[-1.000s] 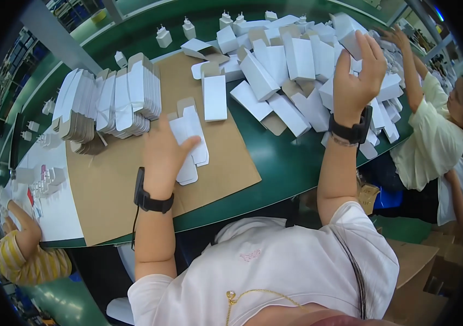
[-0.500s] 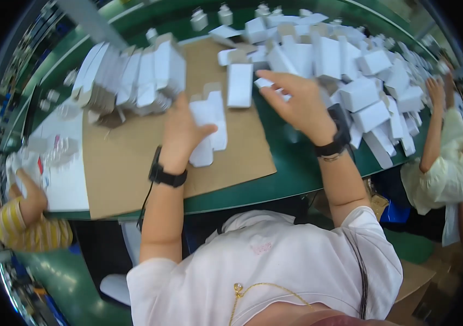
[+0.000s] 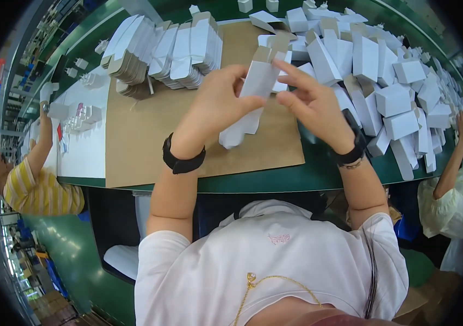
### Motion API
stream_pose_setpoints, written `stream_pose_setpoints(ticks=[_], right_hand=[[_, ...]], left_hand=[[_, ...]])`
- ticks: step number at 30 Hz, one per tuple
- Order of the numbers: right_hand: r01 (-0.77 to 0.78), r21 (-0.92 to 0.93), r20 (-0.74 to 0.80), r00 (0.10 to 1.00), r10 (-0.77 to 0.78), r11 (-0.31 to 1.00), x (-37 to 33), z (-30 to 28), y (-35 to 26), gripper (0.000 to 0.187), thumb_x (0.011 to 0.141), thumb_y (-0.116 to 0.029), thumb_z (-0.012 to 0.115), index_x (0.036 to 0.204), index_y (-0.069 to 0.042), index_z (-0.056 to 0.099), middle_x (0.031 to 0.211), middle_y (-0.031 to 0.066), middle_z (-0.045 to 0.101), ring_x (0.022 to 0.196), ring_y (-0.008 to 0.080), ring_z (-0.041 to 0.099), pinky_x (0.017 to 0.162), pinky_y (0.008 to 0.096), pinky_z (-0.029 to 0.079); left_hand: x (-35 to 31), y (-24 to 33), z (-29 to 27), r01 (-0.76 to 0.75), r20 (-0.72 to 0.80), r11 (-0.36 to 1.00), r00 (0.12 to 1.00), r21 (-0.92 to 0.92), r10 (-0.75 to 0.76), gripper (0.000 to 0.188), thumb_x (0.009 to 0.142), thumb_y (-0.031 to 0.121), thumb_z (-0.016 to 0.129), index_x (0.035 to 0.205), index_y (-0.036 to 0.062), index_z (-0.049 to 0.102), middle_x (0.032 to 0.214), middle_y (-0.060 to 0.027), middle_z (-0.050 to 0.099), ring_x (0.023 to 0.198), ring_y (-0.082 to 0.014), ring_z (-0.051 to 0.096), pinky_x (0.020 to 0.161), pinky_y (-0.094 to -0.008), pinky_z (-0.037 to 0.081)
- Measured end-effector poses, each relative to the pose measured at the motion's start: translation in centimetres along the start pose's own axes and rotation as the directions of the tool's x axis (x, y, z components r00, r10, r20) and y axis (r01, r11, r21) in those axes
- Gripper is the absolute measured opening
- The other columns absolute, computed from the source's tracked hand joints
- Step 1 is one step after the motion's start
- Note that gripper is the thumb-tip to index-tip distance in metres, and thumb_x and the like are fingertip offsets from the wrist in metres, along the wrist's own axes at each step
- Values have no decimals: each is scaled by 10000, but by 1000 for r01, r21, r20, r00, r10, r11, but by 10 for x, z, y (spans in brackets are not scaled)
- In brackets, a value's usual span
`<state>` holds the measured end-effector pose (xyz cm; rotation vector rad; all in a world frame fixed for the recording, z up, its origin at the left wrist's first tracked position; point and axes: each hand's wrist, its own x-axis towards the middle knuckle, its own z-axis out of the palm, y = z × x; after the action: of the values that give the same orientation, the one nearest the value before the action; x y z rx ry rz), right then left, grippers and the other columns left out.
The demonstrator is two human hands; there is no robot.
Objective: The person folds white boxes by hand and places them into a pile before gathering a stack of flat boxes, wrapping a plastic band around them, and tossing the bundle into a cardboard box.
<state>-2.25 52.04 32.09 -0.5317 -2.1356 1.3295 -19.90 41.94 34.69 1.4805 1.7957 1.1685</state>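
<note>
Both hands hold one flat white carton (image 3: 249, 100) above the brown cardboard sheet (image 3: 150, 136) on the green counter (image 3: 318, 176). The left hand (image 3: 218, 106) has its grip closed on the carton's middle; the right hand (image 3: 310, 103) pinches its top.

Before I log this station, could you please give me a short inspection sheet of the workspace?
Surface: green table with a brown cardboard sheet on it.
Job's things: white carton held by left hand and right hand.
Clutter: stack of flat cartons at the back left; heap of folded white boxes on the right.
Hands: both grip the carton; black wristbands on both wrists.
Cables: nothing seen.
Surroundings: a person in a striped shirt at left, another person's arm at right.
</note>
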Motion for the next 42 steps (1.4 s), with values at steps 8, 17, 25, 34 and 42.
stream_pose_setpoints(ticks=[8,17,25,34,42], right_hand=[[187,-8,-164,969,-186,982,2,-3,2,326,829,-300,655,940,-21,528,833,18,544,729,57,500,633,187,412],[258,-79,-315,910,-269,963,6,-3,10,219,793,-150,695,912,-25,562,798,1,554,698,55,494,603,192,404],[-36,626,0,999,46,779,4,1,34,258,910,-261,539,1012,-25,556,891,24,582,785,69,517,688,209,422],[141,223,-172,980,-103,965,-5,3,-9,216,845,-81,588,1039,0,638,1054,115,636,856,127,598,812,256,471],[-32,321,-4,999,35,946,5,-22,-3,271,830,-51,555,1082,29,616,1064,93,633,947,126,568,848,251,443]], left_hand=[[4,-14,44,-149,-9,989,989,-19,149,540,683,94,716,1152,18,460,817,-112,605,750,-226,594,661,-323,466],[-5,-26,62,-305,9,881,944,-362,330,780,825,212,638,1381,123,99,1230,-210,411,1027,-287,528,842,-358,442],[-4,-23,64,-20,140,787,981,-617,135,566,894,189,542,1304,100,162,1056,-98,477,920,-157,508,775,-272,437],[-10,-17,49,1,151,729,979,-685,141,626,892,137,526,1322,133,71,1115,-162,516,854,-214,607,718,-328,510],[-3,-22,44,-93,196,905,962,-415,189,726,831,159,615,1323,68,90,1060,-175,537,947,-203,551,810,-301,432]])
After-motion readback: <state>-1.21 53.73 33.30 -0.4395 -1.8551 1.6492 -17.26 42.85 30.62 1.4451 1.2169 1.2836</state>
